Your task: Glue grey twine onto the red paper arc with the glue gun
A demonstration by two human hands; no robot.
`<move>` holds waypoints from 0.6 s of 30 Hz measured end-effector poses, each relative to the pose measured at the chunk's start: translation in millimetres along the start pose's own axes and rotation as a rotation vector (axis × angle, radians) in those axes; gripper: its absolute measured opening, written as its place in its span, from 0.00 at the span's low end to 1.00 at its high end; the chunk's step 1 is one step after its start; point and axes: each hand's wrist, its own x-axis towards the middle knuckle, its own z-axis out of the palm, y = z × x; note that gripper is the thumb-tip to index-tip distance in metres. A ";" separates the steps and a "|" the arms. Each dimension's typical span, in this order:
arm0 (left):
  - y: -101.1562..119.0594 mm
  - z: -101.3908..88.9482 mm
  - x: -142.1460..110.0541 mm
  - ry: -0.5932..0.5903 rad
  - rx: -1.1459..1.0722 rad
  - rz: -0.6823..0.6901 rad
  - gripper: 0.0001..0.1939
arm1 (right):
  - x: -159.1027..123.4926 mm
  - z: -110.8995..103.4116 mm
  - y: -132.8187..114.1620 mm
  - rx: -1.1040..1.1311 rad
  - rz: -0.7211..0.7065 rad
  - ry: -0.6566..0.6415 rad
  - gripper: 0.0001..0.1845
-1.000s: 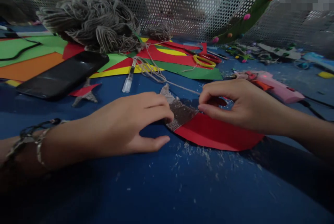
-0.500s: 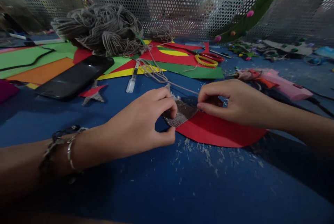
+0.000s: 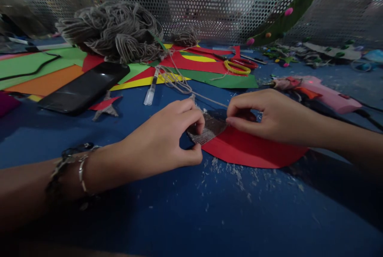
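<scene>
A curved red paper cutout (image 3: 254, 151) lies on the blue table, its left end wrapped in rows of grey yarn (image 3: 211, 131). My left hand (image 3: 167, 137) holds that wrapped end with bent fingers over it and the thumb at its near edge, a gap showing between thumb and forefinger. At the cutout's far edge, my right hand (image 3: 266, 117) pinches the strand of yarn (image 3: 209, 100) between thumb and forefinger. This strand runs back to loose loops (image 3: 175, 81) on the table. My left palm hides part of the wrapped end.
Behind lie a big grey yarn skein (image 3: 113, 33), coloured paper sheets (image 3: 44, 81), a marker (image 3: 151, 89) and yellow-and-red-handled scissors (image 3: 237, 67). A black phone (image 3: 85, 87) and a small star (image 3: 106, 107) lie left. A pink glue gun (image 3: 323, 93) with a cord sits right, near my forearm.
Both hands and the cutout stay nearly as they were; the view has shifted very slightly.
</scene>
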 end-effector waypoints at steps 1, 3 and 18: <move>0.0 0.1 -0.2 0.000 0.001 -0.005 0.04 | 0.1 0.3 0.4 -0.002 0.001 0.003 0.10; 0.0 0.4 -0.7 0.004 0.008 -0.005 0.04 | 0.5 0.8 1.5 -0.006 0.004 0.004 0.10; -4.4 -1.0 -0.3 -0.033 0.036 0.078 0.04 | 1.2 -0.7 8.1 -0.008 0.012 0.001 0.11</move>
